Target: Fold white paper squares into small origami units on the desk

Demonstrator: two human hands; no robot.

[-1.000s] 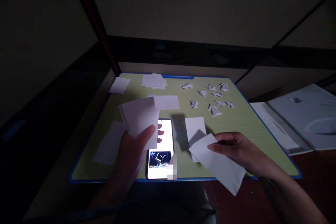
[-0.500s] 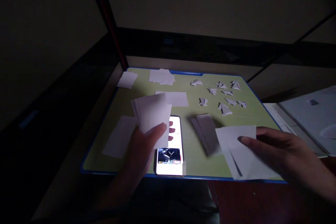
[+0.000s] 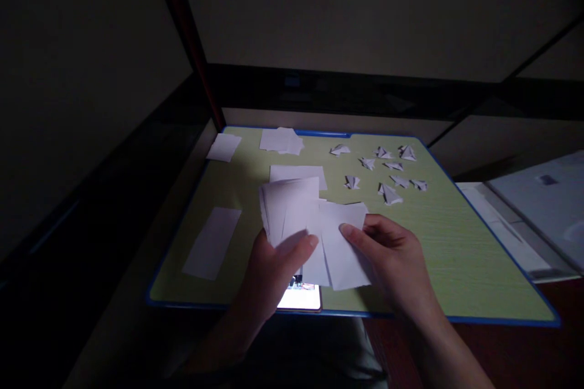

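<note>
My left hand (image 3: 278,264) is closed round a fanned bundle of white paper pieces (image 3: 289,206), its thumb lying across the front. My right hand (image 3: 395,252) pinches more white paper sheets (image 3: 342,243) between thumb and fingers. The two lots of paper meet and overlap at the middle, above the table. Underneath, a lit phone (image 3: 301,299) lies at the table's near edge, mostly covered by the paper and my left hand.
The green table (image 3: 456,255) has a blue rim. Several small folded paper shapes (image 3: 390,194) lie at its far right. Flat paper pieces (image 3: 212,243) lie at left, with paper stacks (image 3: 280,141) at the back. A white box (image 3: 542,206) stands beyond the right edge.
My right hand has moved left with its paper, which now overlaps the left hand's bundle. My left hand has shifted slightly right. The paper pile between them no longer shows separately.
</note>
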